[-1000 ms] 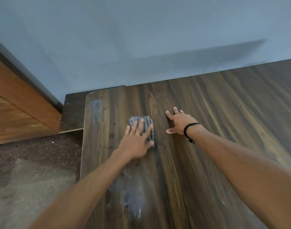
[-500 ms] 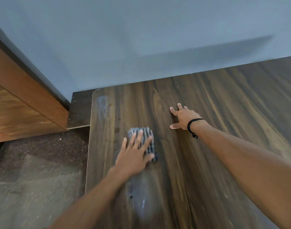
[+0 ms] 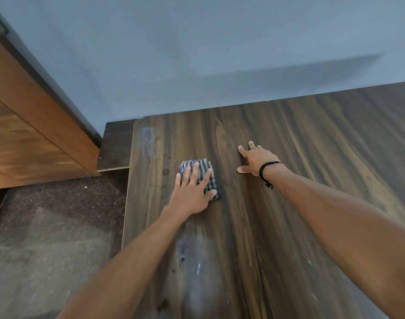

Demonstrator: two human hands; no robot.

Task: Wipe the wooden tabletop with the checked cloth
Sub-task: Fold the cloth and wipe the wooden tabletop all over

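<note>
Nearest, a pale dusty smear [image 3: 193, 279] marks the wooden tabletop [image 3: 289, 226]. Beyond it the left hand [image 3: 192, 192] presses flat, fingers straight and spread, on the folded checked cloth [image 3: 203, 165], which lies toward the tabletop's left edge. To its right, the right hand [image 3: 256, 158], with a black wristband [image 3: 266, 171] at the wrist, rests with its fingers spread on the wood. A second smear [image 3: 147, 139] sits by the far left corner, below the blue wall [image 3: 197, 54].
</note>
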